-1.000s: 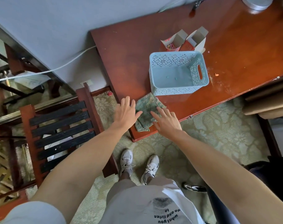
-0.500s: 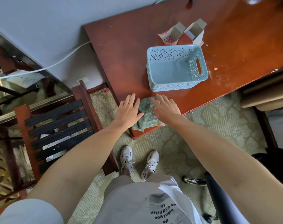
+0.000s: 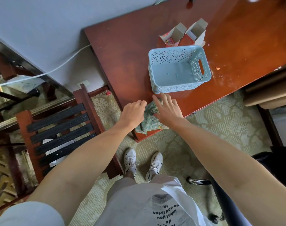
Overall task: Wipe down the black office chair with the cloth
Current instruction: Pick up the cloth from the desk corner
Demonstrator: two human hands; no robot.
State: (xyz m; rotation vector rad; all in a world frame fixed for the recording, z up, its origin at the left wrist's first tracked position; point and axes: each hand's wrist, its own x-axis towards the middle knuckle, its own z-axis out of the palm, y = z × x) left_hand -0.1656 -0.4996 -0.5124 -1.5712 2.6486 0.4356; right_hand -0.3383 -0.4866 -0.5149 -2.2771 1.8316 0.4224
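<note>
A green cloth (image 3: 149, 121) lies on the near corner of the red-brown table (image 3: 122, 62), one edge hanging over it. My left hand (image 3: 132, 111) is at the cloth's left edge with its fingers curled onto the fabric. My right hand (image 3: 169, 109) lies flat on the cloth's right side, fingers straight and reaching toward the basket. The black office chair (image 3: 227, 203) shows only in part at the lower right: a dark back or arm, a wheeled base (image 3: 199, 182), and the rest hidden behind my right arm.
A pale blue perforated basket (image 3: 202, 66) stands just beyond my hands, with two open cardboard boxes (image 3: 179, 36) behind it. A wooden chair with black slats (image 3: 60, 131) stands to my left. A white cable (image 3: 57, 69) runs along the wall. Patterned carpet covers the floor.
My left hand's fingers have gone from flat to curled at the cloth's edge. My right hand slid forward over the cloth toward the basket.
</note>
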